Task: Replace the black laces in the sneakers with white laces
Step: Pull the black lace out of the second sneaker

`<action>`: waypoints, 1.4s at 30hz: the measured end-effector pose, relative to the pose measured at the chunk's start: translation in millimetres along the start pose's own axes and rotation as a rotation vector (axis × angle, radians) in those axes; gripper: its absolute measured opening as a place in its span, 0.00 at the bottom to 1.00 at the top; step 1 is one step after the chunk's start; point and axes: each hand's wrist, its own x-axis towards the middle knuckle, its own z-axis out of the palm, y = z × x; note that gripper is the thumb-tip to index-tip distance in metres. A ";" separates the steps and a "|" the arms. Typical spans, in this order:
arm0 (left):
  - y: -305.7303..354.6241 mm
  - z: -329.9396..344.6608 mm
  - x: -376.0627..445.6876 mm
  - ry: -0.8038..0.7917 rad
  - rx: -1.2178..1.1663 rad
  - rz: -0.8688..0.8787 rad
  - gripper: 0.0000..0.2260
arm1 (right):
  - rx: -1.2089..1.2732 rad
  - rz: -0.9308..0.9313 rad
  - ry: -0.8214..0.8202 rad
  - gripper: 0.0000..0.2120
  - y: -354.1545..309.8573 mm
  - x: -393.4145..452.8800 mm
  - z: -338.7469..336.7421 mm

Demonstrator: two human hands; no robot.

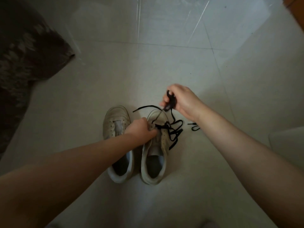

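Two bare forearms reach in from the bottom edge. The left hand [141,129] presses down on the front of the right sneaker [155,150], fingers curled over its eyelet area; its fingertips are hidden. The right hand [179,100], at one o'clock from that shoe, pinches a bunched black lace [174,130] that trails loosely over the shoe's side. The left sneaker [117,142], at nine o'clock, has bare eyelets. A second black lace piece [194,126] lies on the tiled floor [148,63], partly behind the right wrist. A dark patterned rug [24,55] is blurred at ten o'clock.
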 end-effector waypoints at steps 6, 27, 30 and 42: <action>0.2 -0.4 0.7 -0.003 0.011 0.008 0.17 | -1.190 -0.013 -0.096 0.14 52.8 -1.0 8.6; 1.1 -2.1 -1.6 -0.021 0.013 -0.032 0.16 | -1.409 -0.066 0.050 0.16 46.5 -3.2 -38.1; 3.0 -1.7 -1.6 -0.007 0.028 -0.018 0.17 | -1.212 -0.312 -0.090 0.15 57.4 -2.1 -12.3; 3.0 -6.3 -4.4 -0.022 0.124 -0.024 0.17 | -0.861 -0.573 0.494 0.08 14.0 13.6 -13.7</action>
